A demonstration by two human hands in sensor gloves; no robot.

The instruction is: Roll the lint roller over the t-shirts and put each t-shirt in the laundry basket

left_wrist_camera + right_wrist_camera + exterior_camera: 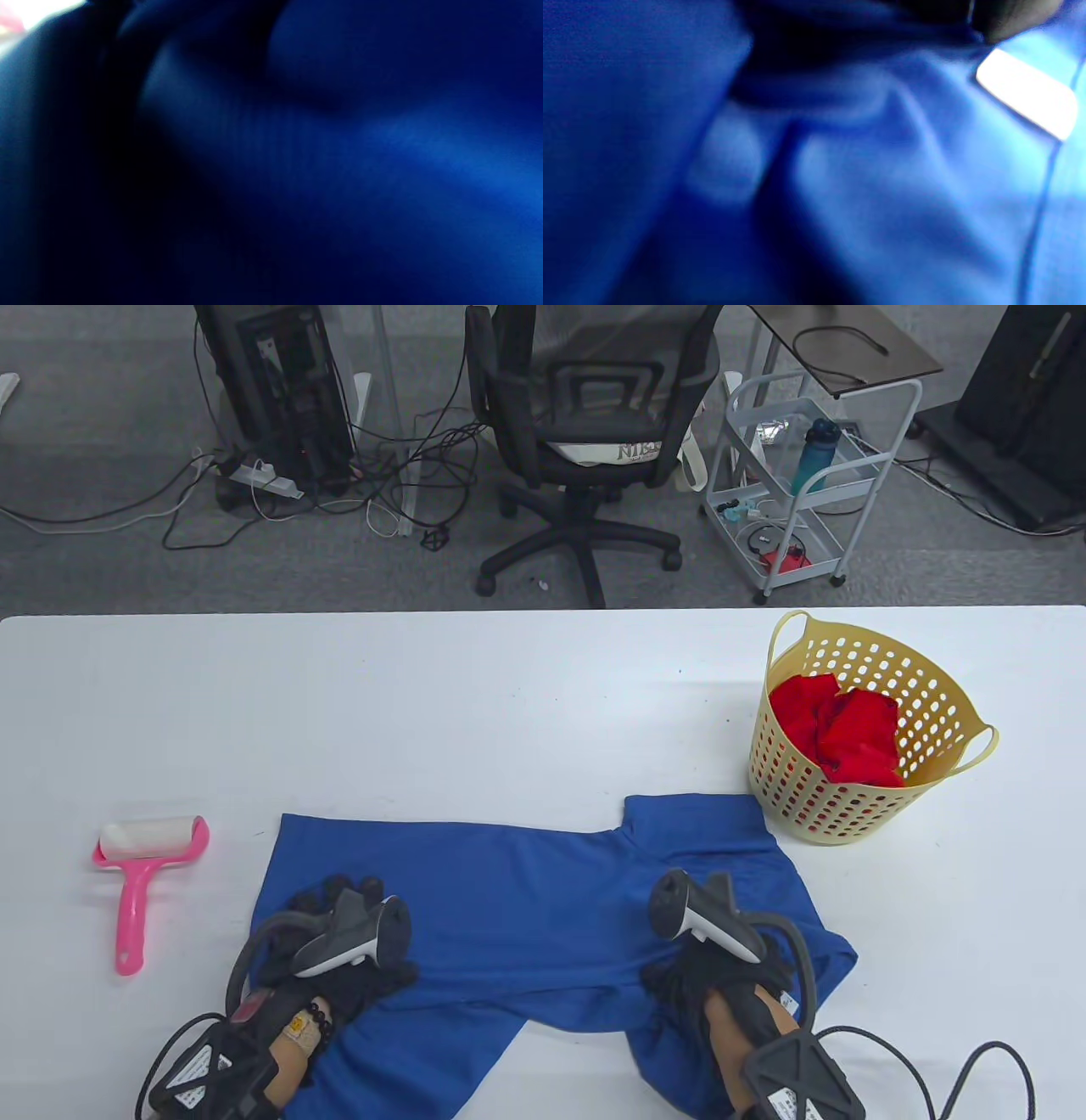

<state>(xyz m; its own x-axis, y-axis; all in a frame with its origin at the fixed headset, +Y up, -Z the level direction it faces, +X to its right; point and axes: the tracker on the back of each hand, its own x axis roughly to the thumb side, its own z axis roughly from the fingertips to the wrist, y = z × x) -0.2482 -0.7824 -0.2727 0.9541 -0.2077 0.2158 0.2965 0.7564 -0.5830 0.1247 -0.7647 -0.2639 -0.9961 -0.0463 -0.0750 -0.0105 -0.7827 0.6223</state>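
Observation:
A blue t-shirt (526,899) lies spread across the near part of the white table (509,704). My left hand (335,903) rests on its left part, fingers lying on the cloth. My right hand (679,976) sits on the right part, with its fingers hidden under the tracker. The pink lint roller (140,865) lies on the table left of the shirt, apart from both hands. At the right stands the yellow laundry basket (942,704) with a red t-shirt (848,729) inside. Both wrist views show only blurred blue t-shirt cloth (382,169) (882,190) up close.
The shirt's far sleeve (696,823) reaches almost to the basket's foot. Part of the shirt hangs over the table's near edge. Beyond the far edge stand an office chair (585,432) and a white trolley (806,475) on the floor.

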